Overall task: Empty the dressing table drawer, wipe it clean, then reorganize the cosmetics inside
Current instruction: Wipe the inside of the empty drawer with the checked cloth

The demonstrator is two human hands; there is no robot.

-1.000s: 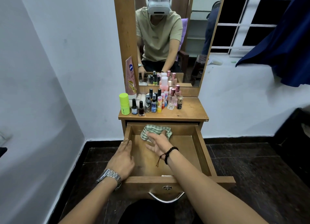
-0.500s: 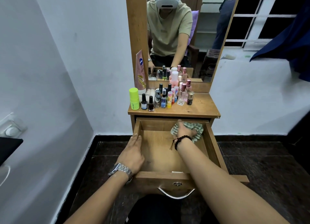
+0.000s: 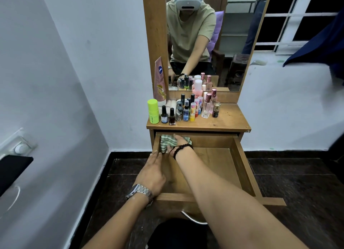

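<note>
Pale walls, dark tiled floor, and mid-frame a small wooden dressing table (image 3: 229,121) w/ a mirror (image 3: 234,43) rising above it. Its drawer (image 3: 245,166) is pulled right out toward lower centre, bare wood inside, nothing left in it but the cloth.

Right hand (image 3: 177,142) is pressed flat on a green-and-white striped cloth (image 3: 164,141) in the drawer's far-left corner, fingers spread and laid over it rather than pinching; beaded bracelet at the wrist. Left hand (image 3: 151,171) rests on the drawer's left wall, fingers loosely extended along the edge, holding nothing; looks like it's bracing the drawer.

Cosmetics (image 3: 188,109) stand bunched on the tabletop just above the drawer, toward centre-left: a lime green bottle (image 3: 153,111) at the left end, dark nail polish bottles (image 3: 168,115) beside it, pink-capped perfume bottles (image 3: 208,105) to the right, a tall pink tube (image 3: 160,81) leaning on the mirror frame.

Handling, as I'd judge it: cloth is soft, light, bunches easily, so palm pressure suits it better than a fingertip grip. The bottles look small, mostly glass, prob. fragile and easy to tip, packed close enough that one knock could topple neighbours. Best taken by the body, one or two at a time, outer ones first. Tube likely light, squashy; grab mid-length.
</note>
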